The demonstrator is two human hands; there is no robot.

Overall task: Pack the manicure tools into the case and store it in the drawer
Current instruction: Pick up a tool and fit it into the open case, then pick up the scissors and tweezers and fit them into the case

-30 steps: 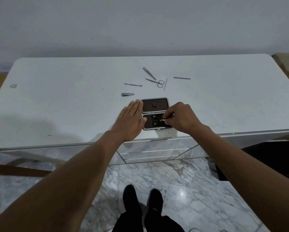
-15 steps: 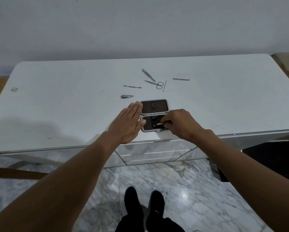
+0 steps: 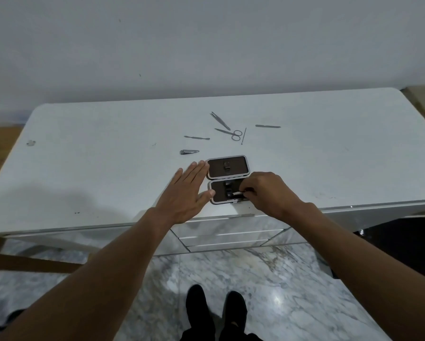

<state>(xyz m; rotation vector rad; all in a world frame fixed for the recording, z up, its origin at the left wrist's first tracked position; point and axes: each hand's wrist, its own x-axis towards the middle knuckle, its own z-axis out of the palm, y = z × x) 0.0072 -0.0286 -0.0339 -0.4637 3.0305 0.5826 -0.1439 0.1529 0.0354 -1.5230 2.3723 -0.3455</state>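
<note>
Item log, head cam, as I read it from my end:

1. Case [image 3: 236,166]: open flat, 2 hinged halves, dark lining, sitting centre near the front edge of the white tabletop [image 3: 108,156].
2. L hand [image 3: 187,190]: flat on the tabletop just left of the case, fingers straight and together, thumb tip touching the near half's left rim. Holds nothing.
3. R hand [image 3: 268,193]: over the near half's right side, fingers curled, pinching a thin metal tool [image 3: 237,192] that lies across the lining. I can't tell which tool.
4. Loose on the tabletop beyond the case, 6 pcs: nail clipper [image 3: 189,151] nearest, just left of the far half; pusher [image 3: 196,137]; tweezers [image 3: 220,120]; scissors [image 3: 231,133]; thin probe [image 3: 243,136] just right of the scissors; file [image 3: 268,126] furthest right, apart.
5. Drawer fronts [image 3: 231,232]: under the table edge, below the case.
6. Marble floor [image 3: 292,291]; 2 black shoes [image 3: 216,311] at btm.
</note>
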